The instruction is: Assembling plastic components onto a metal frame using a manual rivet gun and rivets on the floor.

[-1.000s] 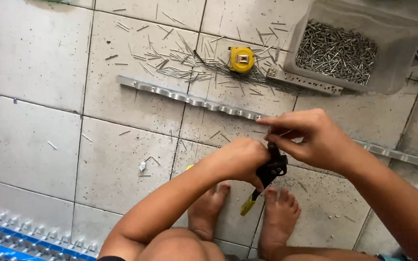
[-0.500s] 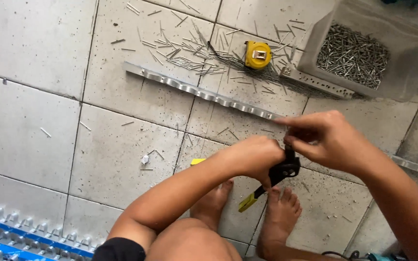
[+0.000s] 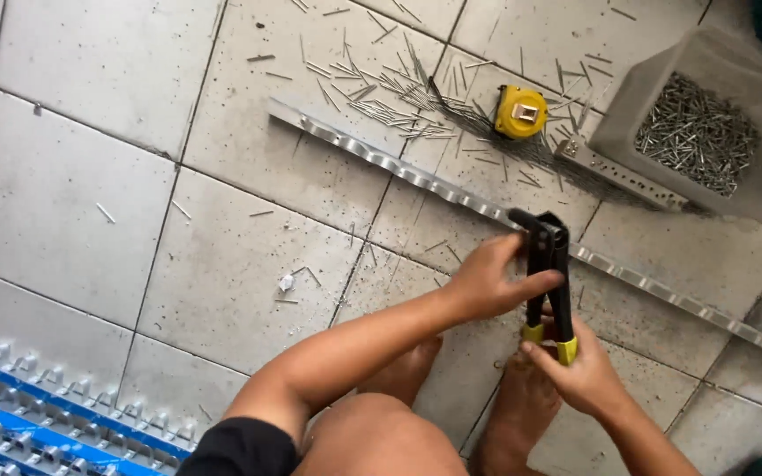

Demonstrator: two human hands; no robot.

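Both hands closed on black rivet tool (image 3: 547, 264): left hand (image 3: 487, 282) near head, right hand (image 3: 575, 375) on handles; nose apparently touching metal strip (image 3: 399, 167).

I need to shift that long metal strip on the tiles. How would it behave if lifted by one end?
The metal strip looks thin and very long, so it would probably sag and wobble. Being flat, it shouldn't roll, though it may slide easily on the smooth tiles.

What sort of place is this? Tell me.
Probably a small workshop floor used for metalwork: a long perforated metal strip on the tiled floor, a tub of rivets, and a hand riveter held in both hands.
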